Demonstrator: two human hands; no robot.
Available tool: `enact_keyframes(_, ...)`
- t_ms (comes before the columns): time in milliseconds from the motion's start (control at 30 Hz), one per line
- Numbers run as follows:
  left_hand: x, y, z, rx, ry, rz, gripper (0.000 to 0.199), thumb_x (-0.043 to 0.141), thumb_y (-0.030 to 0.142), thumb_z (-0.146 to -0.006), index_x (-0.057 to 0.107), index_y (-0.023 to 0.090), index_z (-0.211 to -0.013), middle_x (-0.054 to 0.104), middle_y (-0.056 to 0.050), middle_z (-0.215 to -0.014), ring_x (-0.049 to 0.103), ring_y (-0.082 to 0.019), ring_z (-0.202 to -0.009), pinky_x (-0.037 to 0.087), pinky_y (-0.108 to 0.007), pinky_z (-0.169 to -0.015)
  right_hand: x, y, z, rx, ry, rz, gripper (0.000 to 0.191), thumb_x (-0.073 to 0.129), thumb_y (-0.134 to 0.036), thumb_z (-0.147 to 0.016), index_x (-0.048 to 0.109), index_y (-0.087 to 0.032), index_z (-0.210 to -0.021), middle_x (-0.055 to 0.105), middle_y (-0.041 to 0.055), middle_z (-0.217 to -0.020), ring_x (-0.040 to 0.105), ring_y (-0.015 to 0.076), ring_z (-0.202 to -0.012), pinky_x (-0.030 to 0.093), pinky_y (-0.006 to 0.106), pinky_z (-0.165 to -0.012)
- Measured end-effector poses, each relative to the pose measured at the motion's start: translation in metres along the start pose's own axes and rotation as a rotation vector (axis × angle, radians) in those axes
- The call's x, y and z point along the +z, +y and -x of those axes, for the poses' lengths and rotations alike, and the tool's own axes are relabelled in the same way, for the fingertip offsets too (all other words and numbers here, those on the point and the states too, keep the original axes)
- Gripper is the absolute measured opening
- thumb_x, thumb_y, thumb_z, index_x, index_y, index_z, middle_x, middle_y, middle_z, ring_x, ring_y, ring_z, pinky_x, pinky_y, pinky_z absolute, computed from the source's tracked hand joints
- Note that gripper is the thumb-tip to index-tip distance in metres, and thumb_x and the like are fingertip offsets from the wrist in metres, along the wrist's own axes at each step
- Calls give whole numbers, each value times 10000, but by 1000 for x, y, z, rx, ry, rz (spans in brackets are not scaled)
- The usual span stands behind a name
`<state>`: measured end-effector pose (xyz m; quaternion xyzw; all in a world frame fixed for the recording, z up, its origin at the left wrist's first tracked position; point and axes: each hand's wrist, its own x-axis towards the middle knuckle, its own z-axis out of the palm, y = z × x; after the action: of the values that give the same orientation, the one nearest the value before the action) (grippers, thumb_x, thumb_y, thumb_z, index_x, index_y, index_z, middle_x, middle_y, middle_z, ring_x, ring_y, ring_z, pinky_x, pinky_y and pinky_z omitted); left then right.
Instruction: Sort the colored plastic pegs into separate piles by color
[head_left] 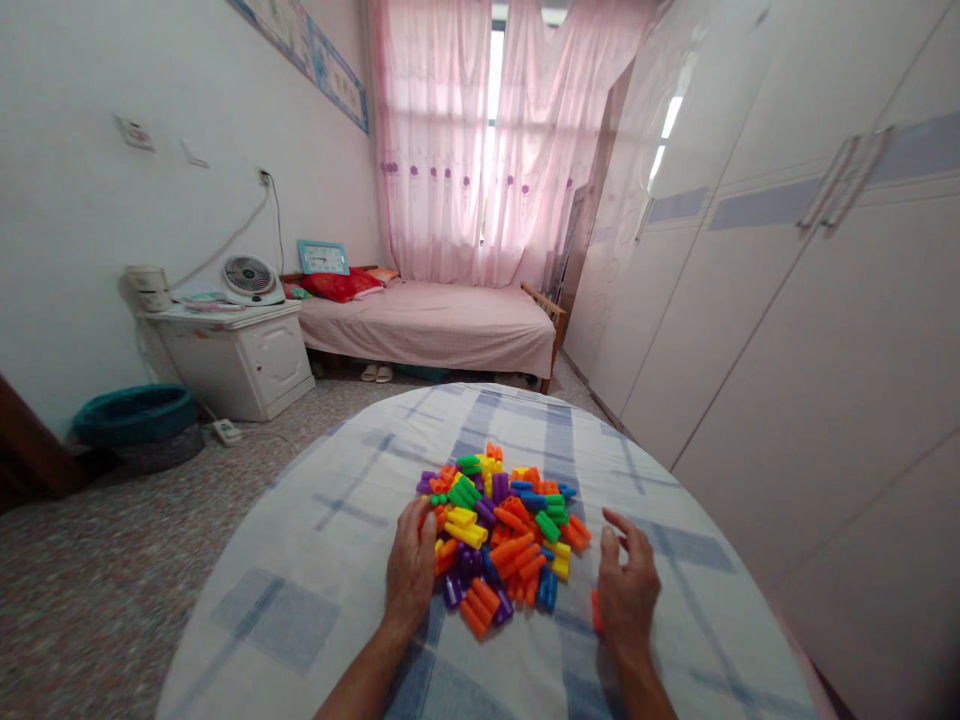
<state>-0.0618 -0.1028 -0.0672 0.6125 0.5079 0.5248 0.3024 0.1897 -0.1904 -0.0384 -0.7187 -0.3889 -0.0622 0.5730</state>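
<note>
A heap of plastic toy building pieces (512, 553), made of joined tubes in orange, yellow, green, purple and blue, lies on the cloth-covered round table (300, 600). Against the heap's left side rests my left hand (411, 565), its fingers loosely curved and touching the edge pieces; I see nothing gripped in it. My right hand (628, 580) is to the right of the heap, apart from it, with the fingers spread and slightly bent. Beside its palm, partly covered by the hand, is a single orange piece (597, 611).
Beyond the table stands a bed (442, 320) with a pink sheet. A white cabinet (277, 365) carrying a small fan (249, 277) and a bin (139, 425) are to the left. Tall white wardrobes (787, 350) run along the right side.
</note>
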Motion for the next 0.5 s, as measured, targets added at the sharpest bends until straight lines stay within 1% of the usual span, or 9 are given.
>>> enact_keyframes(33,0,-1,0,2,0,-4,361,322,373,-917,499,195,-1176,499,-85,-1252,445,-199,-1197,313,-435,-1077,-5,4,-4,14,49,42,370,401,-392,-819,604,-167,-1031,606,97,-1067,523,233,-1008,371,378,-902)
enact_keyframes(100,1,-2,-1,4,-4,-11,365,317,377,-917,499,194,-1176,497,-84,-1253,443,-200,-1199,309,-435,-1079,-11,16,-10,106,101,101,403,395,-402,-804,603,-165,-1055,606,108,-1086,515,253,-1023,368,395,-901)
enact_keyframes(133,2,-2,-1,2,-7,-14,370,312,379,-917,498,194,-1177,496,-85,-1255,441,-200,-1201,309,-434,-1080,-12,22,-11,175,91,112,426,393,-408,-794,598,-159,-1071,604,117,-1099,516,262,-1024,372,401,-896)
enact_keyframes(167,2,-3,-1,0,-10,-17,375,307,381,-918,498,192,-1179,495,-86,-1256,440,-200,-1202,310,-433,-1080,-11,27,-12,242,55,114,450,392,-413,-782,592,-148,-1086,600,128,-1114,518,270,-1028,373,408,-896)
enact_keyframes(233,2,-2,-1,-7,-10,-18,384,300,384,-919,496,185,-1181,494,-91,-1256,438,-201,-1205,308,-432,-1081,-6,35,-12,334,-51,97,496,392,-422,-761,580,-121,-1108,587,150,-1149,516,279,-1049,367,412,-914)
enact_keyframes(333,2,-1,-1,-6,-10,-14,381,304,382,-917,498,183,-1178,495,-94,-1254,437,-202,-1207,305,-432,-1083,4,38,-8,351,-174,72,539,386,-440,-756,560,-98,-1135,563,163,-1195,503,274,-1095,354,394,-946)
enact_keyframes(433,0,1,0,3,-11,-6,364,317,374,-915,504,194,-1170,500,-86,-1247,448,-201,-1200,313,-430,-1079,11,36,-4,318,-236,62,544,374,-459,-771,557,-107,-1143,561,152,-1205,500,263,-1109,353,379,-953)
enact_keyframes(500,0,2,0,8,-11,-5,356,324,369,-913,507,200,-1168,503,-81,-1244,451,-201,-1199,313,-430,-1080,12,36,-3,295,-255,62,534,376,-463,-776,566,-115,-1135,571,144,-1195,504,260,-1106,357,376,-951)
